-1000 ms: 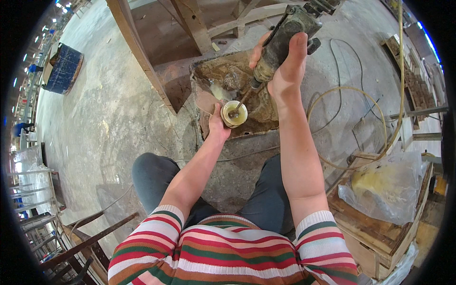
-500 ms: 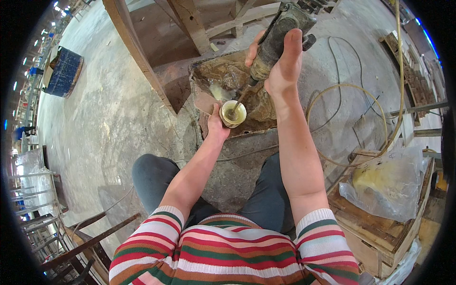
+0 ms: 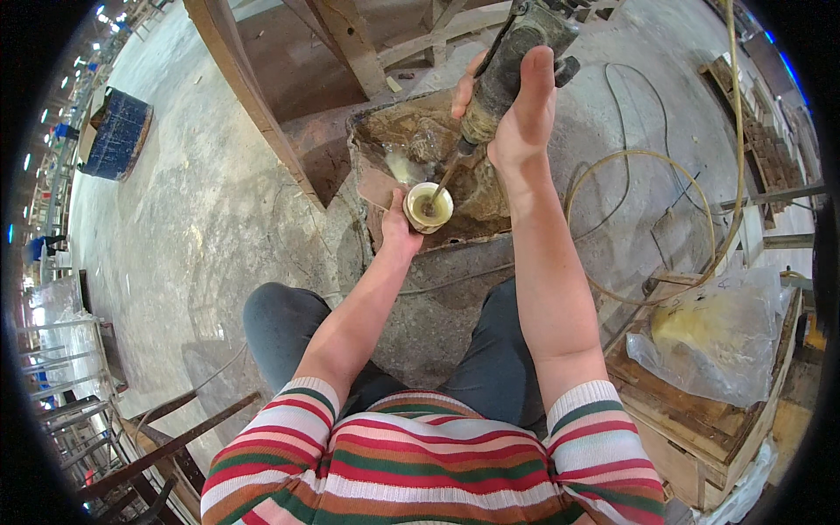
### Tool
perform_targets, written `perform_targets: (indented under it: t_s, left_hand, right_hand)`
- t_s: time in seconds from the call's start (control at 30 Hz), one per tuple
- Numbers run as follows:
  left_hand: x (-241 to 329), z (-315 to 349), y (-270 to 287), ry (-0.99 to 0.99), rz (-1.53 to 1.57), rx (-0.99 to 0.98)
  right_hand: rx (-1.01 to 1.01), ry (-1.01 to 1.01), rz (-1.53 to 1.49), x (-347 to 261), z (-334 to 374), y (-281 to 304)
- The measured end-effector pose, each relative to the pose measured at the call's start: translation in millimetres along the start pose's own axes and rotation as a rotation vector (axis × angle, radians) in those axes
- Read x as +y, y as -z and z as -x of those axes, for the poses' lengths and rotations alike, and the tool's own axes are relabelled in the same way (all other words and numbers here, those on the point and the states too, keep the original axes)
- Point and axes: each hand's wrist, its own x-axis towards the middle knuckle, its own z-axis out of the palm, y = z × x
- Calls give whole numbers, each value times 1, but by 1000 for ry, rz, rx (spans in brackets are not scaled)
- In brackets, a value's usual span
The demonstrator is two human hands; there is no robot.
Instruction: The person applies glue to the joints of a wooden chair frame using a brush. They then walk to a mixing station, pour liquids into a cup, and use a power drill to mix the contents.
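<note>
In my right hand (image 3: 525, 118) is a dark, dirty power drill (image 3: 499, 92), gripped around its body and slanting down to the left. A thin mixing rod (image 3: 450, 175) runs from its front into a small pale cup (image 3: 444, 215). My left hand (image 3: 398, 229) wraps the cup's left side and holds it upright. Yellowish liquid (image 3: 424, 204) lies inside, around the rod's tip. Beneath both hands is a shallow, crusted brown tray (image 3: 363, 131) on the floor. A flat brownish piece (image 3: 378, 188) shows beside my left thumb, at the tray's left edge.
A wooden frame (image 3: 254, 105) stands just beyond the tray. To the right, a yellow hose (image 3: 604, 171) and dark cable (image 3: 626, 149) loop over the floor. A plastic bag (image 3: 713, 341) rests on a wooden crate (image 3: 674, 411). A blue drum (image 3: 118, 131) is far left; metal racks (image 3: 74, 420) stand nearer.
The drill has shifted slightly up and left, and its rod sits a little differently in the cup. Both hands keep their hold.
</note>
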Motion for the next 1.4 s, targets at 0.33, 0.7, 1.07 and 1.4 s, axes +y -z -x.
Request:
perform_targets:
  t_s: [0.33, 0.7, 1.07, 1.4]
  left_hand:
    - [-2, 2, -3, 0, 1, 39]
    - [0, 1, 2, -4, 49, -17]
    - [-2, 12, -9, -2, 22, -1]
    - [-2, 3, 1, -23, 17, -28]
  right_hand:
    - [-15, 14, 21, 0, 1, 1]
    - [-14, 14, -12, 1, 0, 3]
    - [1, 23, 27, -3, -2, 10]
    - [1, 23, -15, -2, -3, 7]
